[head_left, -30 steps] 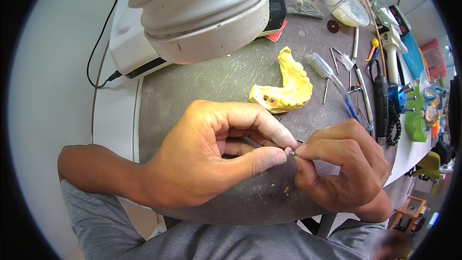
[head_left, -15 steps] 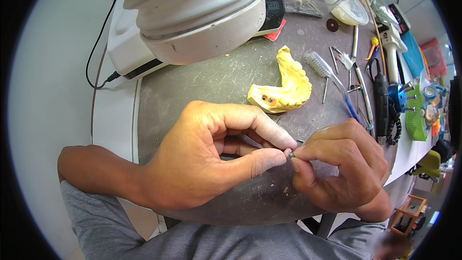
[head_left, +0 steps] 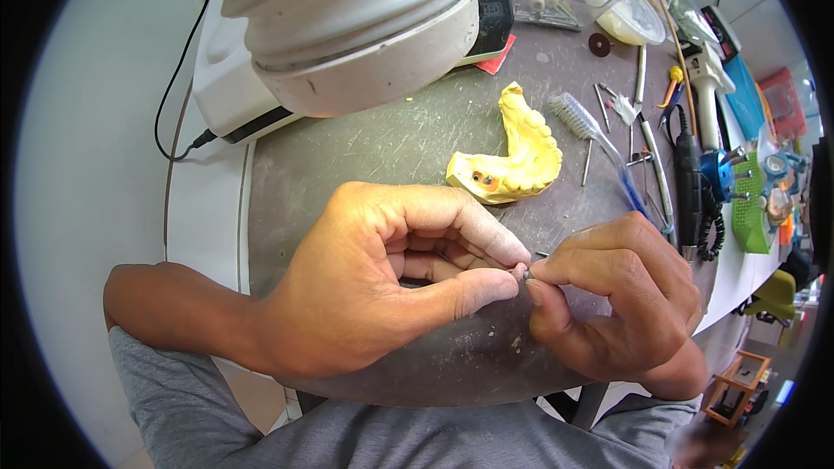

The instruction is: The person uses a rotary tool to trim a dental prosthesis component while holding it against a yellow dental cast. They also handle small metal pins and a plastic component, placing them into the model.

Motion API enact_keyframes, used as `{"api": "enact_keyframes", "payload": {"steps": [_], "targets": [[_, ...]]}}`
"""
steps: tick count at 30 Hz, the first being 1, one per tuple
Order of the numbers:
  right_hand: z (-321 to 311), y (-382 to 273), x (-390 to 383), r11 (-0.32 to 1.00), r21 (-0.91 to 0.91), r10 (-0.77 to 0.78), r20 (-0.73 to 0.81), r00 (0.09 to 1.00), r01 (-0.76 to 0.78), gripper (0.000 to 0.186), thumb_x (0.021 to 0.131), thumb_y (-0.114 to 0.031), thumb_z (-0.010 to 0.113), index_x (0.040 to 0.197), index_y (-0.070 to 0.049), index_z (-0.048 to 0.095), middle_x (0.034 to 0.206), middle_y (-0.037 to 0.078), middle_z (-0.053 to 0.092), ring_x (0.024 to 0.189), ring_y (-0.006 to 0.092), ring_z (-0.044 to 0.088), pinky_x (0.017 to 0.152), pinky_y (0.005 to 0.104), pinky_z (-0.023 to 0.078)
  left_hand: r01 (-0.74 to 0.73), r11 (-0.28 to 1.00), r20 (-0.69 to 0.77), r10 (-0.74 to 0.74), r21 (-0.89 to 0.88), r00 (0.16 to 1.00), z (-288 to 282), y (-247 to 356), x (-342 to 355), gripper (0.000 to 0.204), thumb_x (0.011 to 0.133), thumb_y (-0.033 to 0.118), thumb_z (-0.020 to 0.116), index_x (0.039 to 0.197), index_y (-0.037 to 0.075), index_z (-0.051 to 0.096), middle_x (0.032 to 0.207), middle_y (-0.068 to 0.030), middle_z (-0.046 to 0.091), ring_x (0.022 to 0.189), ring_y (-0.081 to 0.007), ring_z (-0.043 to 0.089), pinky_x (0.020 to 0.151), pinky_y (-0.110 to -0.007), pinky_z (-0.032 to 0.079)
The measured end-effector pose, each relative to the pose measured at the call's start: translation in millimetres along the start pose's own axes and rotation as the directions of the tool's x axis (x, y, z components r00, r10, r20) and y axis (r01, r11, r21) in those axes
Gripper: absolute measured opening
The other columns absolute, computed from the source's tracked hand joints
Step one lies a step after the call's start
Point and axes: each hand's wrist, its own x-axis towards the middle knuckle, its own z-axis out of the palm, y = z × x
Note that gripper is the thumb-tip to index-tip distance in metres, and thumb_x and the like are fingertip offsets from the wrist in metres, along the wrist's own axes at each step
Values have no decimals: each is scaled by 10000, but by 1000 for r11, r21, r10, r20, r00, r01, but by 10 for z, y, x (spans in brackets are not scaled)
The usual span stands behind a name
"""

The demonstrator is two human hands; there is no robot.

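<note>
My left hand (head_left: 373,282), dusted with white powder, pinches a tiny pale pink piece (head_left: 520,271) between thumb and index fingertip. Against it, my right hand (head_left: 621,295) pinches a tiny grey metal-looking piece (head_left: 528,275). The fingertips of both hands almost meet, and they cover most of both pieces, so their exact kind cannot be made out. Just beyond my hands lies a yellow plaster dental model (head_left: 534,156), an arch of teeth with a reddish-brown patch and dark holes at its near left end. A thin metal rod end (head_left: 542,254) shows behind my right fingers.
A ribbed white suction hose (head_left: 365,35) hangs over the far left of the grey worktop (head_left: 347,143). Right of the model lie a toothbrush (head_left: 599,139), several thin metal burs and a black handpiece (head_left: 688,182). Farther back are a plastic tub (head_left: 630,17) and a brown disc (head_left: 599,44).
My left index fingertip has shifted slightly left and down along the small pink piece. My right hand has hardly moved; the model and tools stay in place.
</note>
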Motion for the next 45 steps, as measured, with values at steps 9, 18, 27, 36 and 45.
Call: {"api": "enact_keyframes", "payload": {"steps": [9, 18, 27, 36, 45], "targets": [[-13, -12, 3, 1000, -1, -9, 16, 1000, 9, 196, 682, 0, 793, 860, -3, 711, 717, 91, 672, 601, 189, 627, 535, 285, 493, -4, 1000, 16, 4, -5, 1000, -10, -28, -4, 178, 911, -100, 692, 1087, -86, 663, 1087, -178, 716, 1041, -190, 708, 948, -312, 593], [2, -11, -5, 999, 17, 38, 36, 999, -39, 181, 695, 19, 781, 859, 2, 705, 748, 101, 683, 624, 205, 641, 553, 288, 505, -36, 999, 3, 36, 30, 999, 1, -44, 7, 169, 920, -85, 689, 1085, -87, 658, 1067, -176, 713, 1016, -185, 712, 929, -302, 596], [-55, -29, -14, 983, 100, 146, 106, 984, -156, 186, 670, 47, 754, 836, 15, 674, 746, 96, 675, 634, 191, 642, 556, 285, 499, -40, 999, 13, 40, 29, 999, -1, -49, 1, 167, 929, -67, 687, 1092, -87, 652, 1053, -161, 712, 975, -164, 709, 909, -294, 593], [-11, 14, -22, 997, 66, 32, 35, 999, -35, 205, 649, 49, 754, 834, 17, 670, 741, 96, 672, 626, 204, 638, 560, 289, 508, -14, 1000, -3, 14, -6, 1000, 7, -37, -17, 174, 933, -60, 690, 1104, -91, 678, 1018, -153, 730, 941, -145, 704, 871, -280, 585], [4, 9, -24, 1000, 22, -5, 4, 1000, 5, 239, 648, 41, 760, 865, -2, 670, 734, 95, 667, 635, 204, 647, 556, 289, 519, -4, 1000, -8, 5, 26, 1000, 13, -14, -20, 175, 930, -68, 687, 1104, -90, 685, 1028, -156, 734, 950, -149, 711, 884, -280, 590]]}}
